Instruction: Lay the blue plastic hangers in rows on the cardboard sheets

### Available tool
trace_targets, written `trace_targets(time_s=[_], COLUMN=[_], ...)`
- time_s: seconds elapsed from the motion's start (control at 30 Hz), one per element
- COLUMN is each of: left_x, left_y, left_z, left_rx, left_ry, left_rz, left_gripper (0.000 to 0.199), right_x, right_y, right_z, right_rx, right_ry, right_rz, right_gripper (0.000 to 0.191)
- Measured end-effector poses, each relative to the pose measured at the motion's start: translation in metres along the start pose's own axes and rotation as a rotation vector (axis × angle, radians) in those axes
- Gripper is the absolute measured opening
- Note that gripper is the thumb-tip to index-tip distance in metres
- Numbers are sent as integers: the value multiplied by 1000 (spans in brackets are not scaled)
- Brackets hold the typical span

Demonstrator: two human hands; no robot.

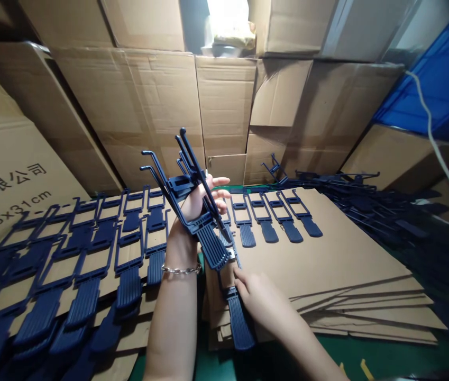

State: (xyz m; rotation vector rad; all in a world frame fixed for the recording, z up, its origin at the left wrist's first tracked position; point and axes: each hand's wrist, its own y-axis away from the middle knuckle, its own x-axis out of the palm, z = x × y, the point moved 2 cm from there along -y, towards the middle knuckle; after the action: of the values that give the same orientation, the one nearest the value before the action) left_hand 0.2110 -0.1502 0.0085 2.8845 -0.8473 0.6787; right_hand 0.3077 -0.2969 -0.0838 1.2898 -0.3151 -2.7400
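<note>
Several dark blue plastic frames with hooked arms and ribbed paddles (214, 248) are bunched in my left hand (195, 203). Its fingers reach out to the right behind them, partly covered by the frames. Low in front of me, my right hand (254, 291) is closed on the side rail of another plastic frame (240, 323), whose ribbed paddle points down towards me. This frame is at the near edge of the cardboard stack, just below the held bunch. My right fingertips are partly hidden.
Rows of like frames (129, 291) lie on cardboard at left. A shorter row (269, 230) lies on the stacked cardboard sheets (351, 264). A jumbled pile of frames (367, 201) stands at right. Cardboard boxes (161, 100) wall off the back, and a white cable (426, 116) hangs at right.
</note>
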Motion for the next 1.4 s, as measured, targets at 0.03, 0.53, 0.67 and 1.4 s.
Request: trace_targets(time_s=[0.03, 0.53, 0.67, 1.4], left_x=[0, 3, -1, 14], left_y=[0, 1, 0, 1], left_z=[0, -2, 0, 22], left_rx=[-1, -50, -74, 2], left_ry=[2, -96, -119, -347], left_rz=[3, -57, -24, 121], left_gripper=[37, 31, 32, 25], right_x=[-1, -2, -3, -38], right_y=[1, -4, -11, 14], right_z=[0, -3, 0, -32], right_rx=[-25, -3, 17, -32], right_ry=[-45, -11, 31, -639], right_rz=[0, 5, 35, -545], right_gripper=[41, 59, 57, 58])
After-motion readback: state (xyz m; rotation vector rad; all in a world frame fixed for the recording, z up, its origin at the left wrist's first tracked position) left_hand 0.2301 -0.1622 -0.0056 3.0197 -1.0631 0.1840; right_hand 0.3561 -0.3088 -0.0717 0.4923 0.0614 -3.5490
